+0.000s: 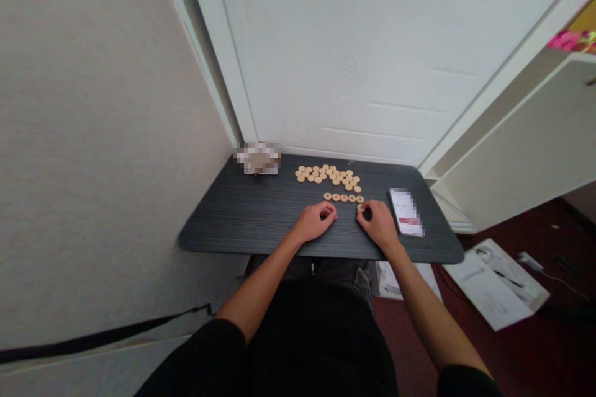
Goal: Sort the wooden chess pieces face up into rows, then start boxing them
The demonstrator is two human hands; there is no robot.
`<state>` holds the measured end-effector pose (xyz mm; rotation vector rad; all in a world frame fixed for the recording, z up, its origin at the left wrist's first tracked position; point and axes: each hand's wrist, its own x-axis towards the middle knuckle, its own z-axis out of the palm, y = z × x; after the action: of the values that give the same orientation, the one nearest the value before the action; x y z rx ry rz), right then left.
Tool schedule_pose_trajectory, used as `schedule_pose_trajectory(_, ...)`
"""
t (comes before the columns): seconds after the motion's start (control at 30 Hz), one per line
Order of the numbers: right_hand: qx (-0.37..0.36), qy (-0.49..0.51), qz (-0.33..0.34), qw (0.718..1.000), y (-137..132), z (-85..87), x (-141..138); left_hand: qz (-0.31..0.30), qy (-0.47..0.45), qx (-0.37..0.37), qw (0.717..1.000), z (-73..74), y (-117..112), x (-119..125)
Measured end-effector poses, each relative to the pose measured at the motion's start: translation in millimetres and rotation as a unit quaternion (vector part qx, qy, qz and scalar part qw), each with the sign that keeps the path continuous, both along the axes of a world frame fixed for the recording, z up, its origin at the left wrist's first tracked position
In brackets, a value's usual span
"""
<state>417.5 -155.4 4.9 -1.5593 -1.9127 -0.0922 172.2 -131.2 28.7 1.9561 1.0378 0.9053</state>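
Note:
A short row of round wooden Chinese chess pieces (pixel 344 198) lies on the dark table, with red or black marks on their upper faces. My right hand (pixel 379 223) pinches a single Chinese chess piece (pixel 361 207) between thumb and fingers, just below the right end of that row. Curled on the tabletop below the row's left end, my left hand (pixel 316 222) has its thumb and fingertips drawn together, and nothing shows in it. Behind the row is a loose cluster of plain-faced Chinese chess pieces (pixel 318 179).
A phone-like white slab (pixel 405 212), partly pixelated, lies right of my right hand. At the table's (pixel 233 223) back left sits a blurred-out object (pixel 257 159). A white panelled door (pixel 372 43) stands behind the table. Papers and a white box (pixel 498 285) are on the floor at right.

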Motion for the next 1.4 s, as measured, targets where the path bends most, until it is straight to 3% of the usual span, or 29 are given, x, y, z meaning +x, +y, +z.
schedule_pose_trajectory(1.4, 0.002, 0.002, 0.007, 1.000, 2.0, -1.9, 1.5, -0.001, 0.008, 0.004, 1.000, -1.8, 1.1, 0.1)
